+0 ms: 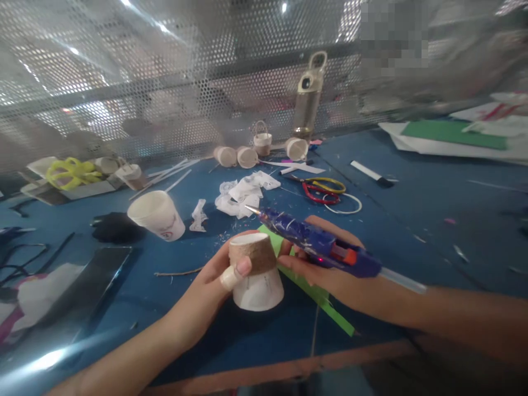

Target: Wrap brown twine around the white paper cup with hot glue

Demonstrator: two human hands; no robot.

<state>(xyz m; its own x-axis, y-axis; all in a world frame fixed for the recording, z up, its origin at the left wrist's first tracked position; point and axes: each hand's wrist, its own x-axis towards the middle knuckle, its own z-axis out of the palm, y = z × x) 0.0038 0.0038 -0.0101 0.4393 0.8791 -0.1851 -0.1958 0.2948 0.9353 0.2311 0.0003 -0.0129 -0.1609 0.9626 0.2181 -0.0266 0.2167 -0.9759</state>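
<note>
My left hand [210,289] grips an upside-down white paper cup [258,286] whose upper part is wrapped in brown twine; the thumb, with a bandage on it, presses on the twine band. My right hand [325,269] holds a blue glue gun [317,245], its metal nozzle pointing left just above the cup's base, and its fingertips touch the cup's right side. A clear glue stick pokes out of the gun's back. A green paper strip [325,305] lies under the cup and right hand.
On the blue table [412,220]: a tilted paper cup [159,215], crumpled white paper [241,195], red and yellow scissors [322,188], several twine-wrapped cups [247,155], a bottle [307,99], a phone [88,283], green and white sheets [454,135]. A perforated metal wall stands behind.
</note>
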